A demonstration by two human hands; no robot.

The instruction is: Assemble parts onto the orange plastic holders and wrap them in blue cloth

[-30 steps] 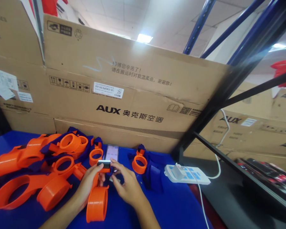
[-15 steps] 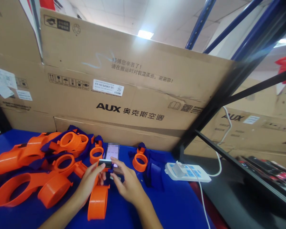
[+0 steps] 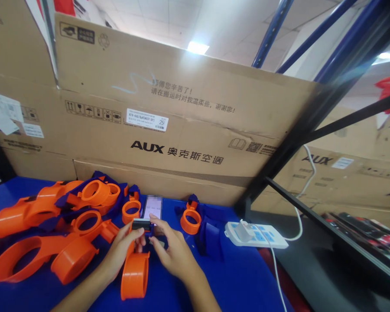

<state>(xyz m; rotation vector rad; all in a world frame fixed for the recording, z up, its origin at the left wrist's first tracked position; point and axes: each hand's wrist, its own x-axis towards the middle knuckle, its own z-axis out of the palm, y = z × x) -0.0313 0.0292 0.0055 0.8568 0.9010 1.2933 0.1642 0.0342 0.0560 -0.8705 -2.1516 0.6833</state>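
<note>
My left hand point(image 3: 118, 253) is closed round an orange tape dispenser point(image 3: 134, 275), thumb on its head, where a black piece with a pale toothed edge point(image 3: 141, 224) sits. The wide orange ring of the dispenser hangs below the hand. At the right end of the head, the fingers and thumb of my right hand point(image 3: 173, 249) close on a small dark blue part; their tips partly hide it. Just behind the hands lies a phone point(image 3: 153, 206) with a timer on its screen. Beside it stands a smaller orange dispenser point(image 3: 131, 211).
Several orange dispensers point(image 3: 68, 260) with blue pieces are heaped at the left of the blue table point(image 3: 240, 286). Another dispenser point(image 3: 190, 222) and blue strips point(image 3: 211, 238) lie right of the phone. A white power strip point(image 3: 273, 236) sits at the right edge. A large carton point(image 3: 188, 130) stands behind.
The black piece and dispenser head have tipped slightly and shifted a little left. The lower ring has swung slightly right. Both hands keep their places on it.
</note>
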